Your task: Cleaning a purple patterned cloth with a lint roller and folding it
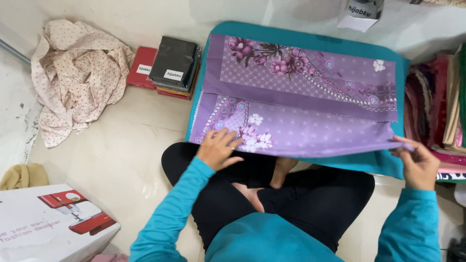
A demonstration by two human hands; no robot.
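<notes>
Pale glossy floor tiles [131, 145] fill the scene, viewed from above a person seated cross-legged in black trousers and teal sleeves. Nearest, at lower left, a white box picturing a red sewing machine [53, 223] stands beside a tan bundle of cloth [22, 175]. Over the knees, the left hand [218, 148] lies flat on the near left corner of a folded purple floral scarf [301, 102], fingers spread and slightly curled, pressing the fabric. The right hand [417, 162] pinches the scarf's near right corner between thumb and fingertips, lifting that edge just clear. Scarf and hands rest on a teal cushion-like pad [388, 165], whose edges show around the cloth. Left of the pad, a stack of flat packets, black on top of red [170, 65], sits on the floor. Farther left lies a crumpled cream cloth with small red dots [77, 73]. Right edge: piled folded fabrics [437, 106]. Top: a small white carton [360, 13].
</notes>
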